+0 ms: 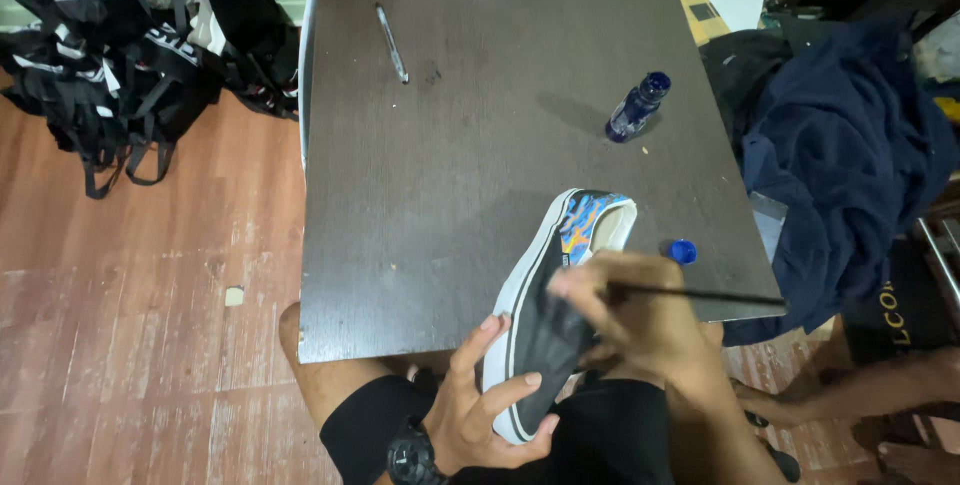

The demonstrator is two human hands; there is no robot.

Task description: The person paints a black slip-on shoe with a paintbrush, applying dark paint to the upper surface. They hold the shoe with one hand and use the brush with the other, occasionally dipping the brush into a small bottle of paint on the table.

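Fingers (500, 390) of your left hand (480, 415) clasp the shoe (550, 295) at the worktop's (420, 195) near edge, right hand (640, 320) pinching a brush (700, 296); blue-orange flames done, the rest black.

Blue bottle (637, 107) upright on table (450, 195); blue cap (682, 251) near; pen (391, 43).

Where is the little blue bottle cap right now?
The blue cap lies on the dark table near its right front edge, just right of the painted shoe.
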